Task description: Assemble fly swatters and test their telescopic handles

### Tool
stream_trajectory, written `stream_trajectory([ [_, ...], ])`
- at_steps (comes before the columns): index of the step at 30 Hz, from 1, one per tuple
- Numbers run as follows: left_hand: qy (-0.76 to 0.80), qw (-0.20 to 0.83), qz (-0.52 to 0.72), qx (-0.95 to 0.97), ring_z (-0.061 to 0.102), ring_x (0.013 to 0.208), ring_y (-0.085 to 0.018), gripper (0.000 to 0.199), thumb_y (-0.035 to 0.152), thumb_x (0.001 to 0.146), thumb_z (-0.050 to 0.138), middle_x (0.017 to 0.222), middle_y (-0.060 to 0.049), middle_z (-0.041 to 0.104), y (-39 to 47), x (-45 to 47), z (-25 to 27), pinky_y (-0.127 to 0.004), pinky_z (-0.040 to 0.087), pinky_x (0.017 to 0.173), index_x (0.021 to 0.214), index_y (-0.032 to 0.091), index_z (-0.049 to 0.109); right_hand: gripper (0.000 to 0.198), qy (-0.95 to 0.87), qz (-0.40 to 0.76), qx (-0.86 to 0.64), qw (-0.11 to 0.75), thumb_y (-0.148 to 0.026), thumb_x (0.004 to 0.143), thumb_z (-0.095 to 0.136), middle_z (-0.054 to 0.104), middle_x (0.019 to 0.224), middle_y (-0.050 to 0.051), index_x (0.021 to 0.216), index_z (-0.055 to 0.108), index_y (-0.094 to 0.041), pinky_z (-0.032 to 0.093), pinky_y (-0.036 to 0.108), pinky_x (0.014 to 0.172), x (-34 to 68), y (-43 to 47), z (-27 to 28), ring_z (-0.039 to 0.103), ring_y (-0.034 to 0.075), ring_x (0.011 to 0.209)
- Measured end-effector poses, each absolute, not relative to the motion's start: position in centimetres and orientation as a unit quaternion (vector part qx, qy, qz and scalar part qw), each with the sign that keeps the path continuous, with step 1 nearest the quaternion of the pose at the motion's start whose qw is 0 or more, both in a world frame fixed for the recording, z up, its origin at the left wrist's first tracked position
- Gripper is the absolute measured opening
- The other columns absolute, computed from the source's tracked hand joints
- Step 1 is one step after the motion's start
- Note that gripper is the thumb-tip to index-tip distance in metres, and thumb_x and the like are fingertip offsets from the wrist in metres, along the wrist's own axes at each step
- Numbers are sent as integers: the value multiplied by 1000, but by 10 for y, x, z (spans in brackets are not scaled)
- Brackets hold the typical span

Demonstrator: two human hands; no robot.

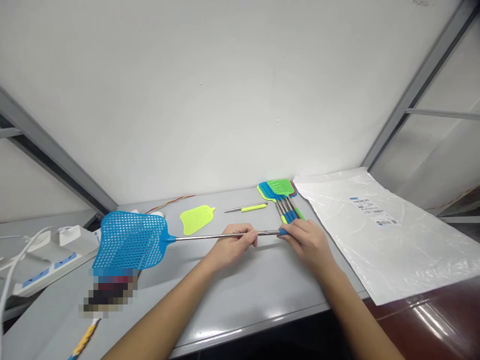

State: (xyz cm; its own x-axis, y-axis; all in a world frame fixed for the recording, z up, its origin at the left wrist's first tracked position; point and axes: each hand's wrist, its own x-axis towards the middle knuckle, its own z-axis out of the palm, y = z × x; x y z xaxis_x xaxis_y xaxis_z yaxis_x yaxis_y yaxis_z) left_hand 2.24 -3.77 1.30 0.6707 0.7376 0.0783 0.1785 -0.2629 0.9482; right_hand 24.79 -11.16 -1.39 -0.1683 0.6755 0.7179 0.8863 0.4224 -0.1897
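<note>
A blue fly swatter [131, 240] is held level above the grey table, its perforated head to the left and its metal rod extended. My left hand [236, 242] pinches the rod near its middle. Around the blue grip at the right end, my right hand [305, 240] is closed, hiding most of that grip. Beyond my hands lie a loose yellow-green swatter head [198, 220] and a loose rod with a yellow-green grip [253, 207]. Just past my right hand rests a fanned stack of swatters [277, 192] in green, blue, yellow-green and red, with handles toward me.
A white plastic mailing bag [390, 225] with a label covers the table's right side and overhangs its edge. White power strips [52, 265] with cables sit at the left. A braided yellow and blue cord [85, 341] lies at the front left. A white wall [225, 100] stands behind.
</note>
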Motion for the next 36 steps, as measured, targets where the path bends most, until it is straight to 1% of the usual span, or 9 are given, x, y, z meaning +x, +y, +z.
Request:
stream_trajectory([
  [7,299,522,310,737,31,52,-10,36,42,89,46,56,3,37,-28,10,21,-25,23,50,63,17,52,13,-725,-131,-536,413,-28,94,55,62,77,3,95,66,-20,32,29,63,257,-112,-17,51,15,67],
  [11,299,521,312,736,31,52,-10,37,42,90,46,56,3,38,-30,10,23,-26,23,51,63,17,51,14,-722,-133,-540,413,-28,94,55,63,77,3,94,66,-20,33,29,61,258,-112,-18,50,14,64],
  [19,299,517,307,741,29,52,-10,37,45,91,49,57,4,38,-32,11,23,-25,22,50,65,18,52,15,-722,-151,-537,409,-28,94,54,64,79,4,94,67,-20,34,29,62,257,-111,-18,53,14,67],
  [29,291,532,301,736,31,51,-9,38,44,92,48,55,4,39,-37,17,19,-24,24,50,66,17,53,13,-730,-165,-528,402,-28,93,57,63,76,3,94,66,-20,32,29,62,255,-112,-16,51,14,66],
  [34,286,537,316,728,33,51,-10,37,44,89,53,55,3,42,-34,15,20,-25,24,50,63,16,55,16,-730,-145,-535,399,-31,94,55,63,75,3,95,67,-20,33,29,63,254,-113,-16,53,14,66],
  [36,284,535,339,720,33,51,-11,41,46,89,50,54,2,41,-32,12,23,-26,24,50,61,17,55,17,-727,-134,-538,405,-32,94,54,63,75,3,94,67,-21,34,29,62,254,-113,-16,52,14,65],
])
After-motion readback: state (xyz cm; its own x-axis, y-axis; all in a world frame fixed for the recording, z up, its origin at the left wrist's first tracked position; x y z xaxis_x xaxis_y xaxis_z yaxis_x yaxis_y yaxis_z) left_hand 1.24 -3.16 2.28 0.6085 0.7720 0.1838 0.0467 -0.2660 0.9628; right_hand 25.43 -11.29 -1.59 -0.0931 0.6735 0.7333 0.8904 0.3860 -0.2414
